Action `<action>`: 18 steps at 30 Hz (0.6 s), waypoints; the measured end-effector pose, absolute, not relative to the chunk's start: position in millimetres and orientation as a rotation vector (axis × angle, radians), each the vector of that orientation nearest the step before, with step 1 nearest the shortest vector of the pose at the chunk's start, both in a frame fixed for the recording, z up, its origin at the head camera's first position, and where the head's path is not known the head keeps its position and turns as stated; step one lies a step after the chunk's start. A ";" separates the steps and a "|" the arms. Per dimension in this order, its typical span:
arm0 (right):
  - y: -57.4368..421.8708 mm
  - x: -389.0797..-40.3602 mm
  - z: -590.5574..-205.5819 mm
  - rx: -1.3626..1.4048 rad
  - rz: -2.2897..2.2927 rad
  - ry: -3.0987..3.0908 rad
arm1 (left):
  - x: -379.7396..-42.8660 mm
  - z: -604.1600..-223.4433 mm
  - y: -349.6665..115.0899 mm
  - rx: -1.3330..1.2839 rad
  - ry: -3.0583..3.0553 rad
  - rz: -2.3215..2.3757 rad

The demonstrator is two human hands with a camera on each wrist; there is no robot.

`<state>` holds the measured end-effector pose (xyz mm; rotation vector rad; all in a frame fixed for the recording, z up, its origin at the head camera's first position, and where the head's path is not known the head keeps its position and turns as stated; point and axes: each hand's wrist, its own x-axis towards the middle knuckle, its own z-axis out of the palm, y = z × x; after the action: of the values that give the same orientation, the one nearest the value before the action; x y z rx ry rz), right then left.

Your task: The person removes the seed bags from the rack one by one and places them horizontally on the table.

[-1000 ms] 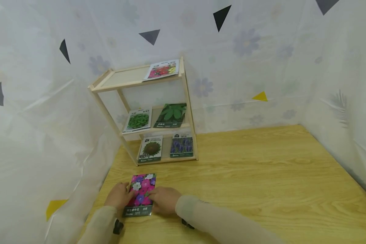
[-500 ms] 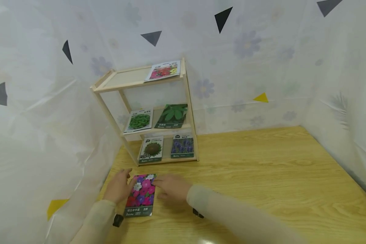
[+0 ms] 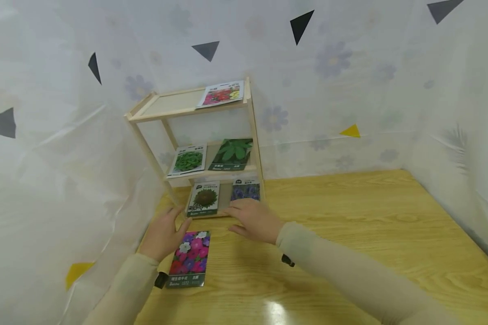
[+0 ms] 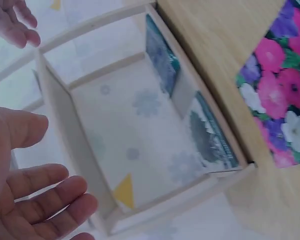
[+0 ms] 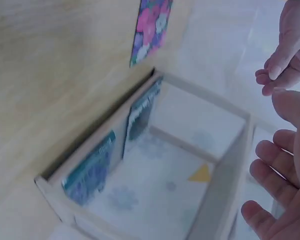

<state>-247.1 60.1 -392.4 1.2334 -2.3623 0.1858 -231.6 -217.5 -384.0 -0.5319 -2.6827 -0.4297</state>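
Observation:
A seed packet point(image 3: 192, 255) with pink, purple and white flowers lies on the table. My left hand point(image 3: 162, 232) hovers over its upper left side, fingers spread and holding nothing; in the left wrist view the left hand point(image 4: 45, 195) shows loose fingers. Farther right, my right hand point(image 3: 257, 220) is in the air before the small wooden shelf point(image 3: 166, 116), partly hiding the purple-flower packet point(image 3: 246, 190) on its bottom tier. Relaxed, the right hand point(image 5: 282, 170) holds nothing in the right wrist view. Beside the purple packet stands a sunflower packet point(image 3: 204, 198).
Two green-leaf packets, one white-edged point(image 3: 188, 160) and one dark point(image 3: 232, 154), rest on the middle tier. A packet with red and yellow flowers point(image 3: 222, 94) lies on the top tier. Patterned sheeting point(image 3: 309, 90) hangs behind the wooden table point(image 3: 349, 234).
Both hands have left the flower packet's sides and moved forward toward the shelf, the right one also rightward. The packet stays in about the same place on the table.

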 end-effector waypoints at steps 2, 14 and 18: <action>69.4 -249.2 -381.2 1.201 0.194 -2.319 | -232.3 -374.6 -212.2 -0.572 -2.625 -0.430; 104.4 -265.5 -306.9 0.959 0.215 -2.197 | -253.0 -315.9 -188.1 -0.700 -2.410 -0.371; 111.1 -272.2 -284.9 0.897 0.196 -2.198 | -262.1 -291.8 -180.2 -0.710 -2.397 -0.359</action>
<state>-272.2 111.1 -284.9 0.8973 -2.1975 0.1956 -262.1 -180.2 -291.8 -0.7100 -2.3967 -0.3595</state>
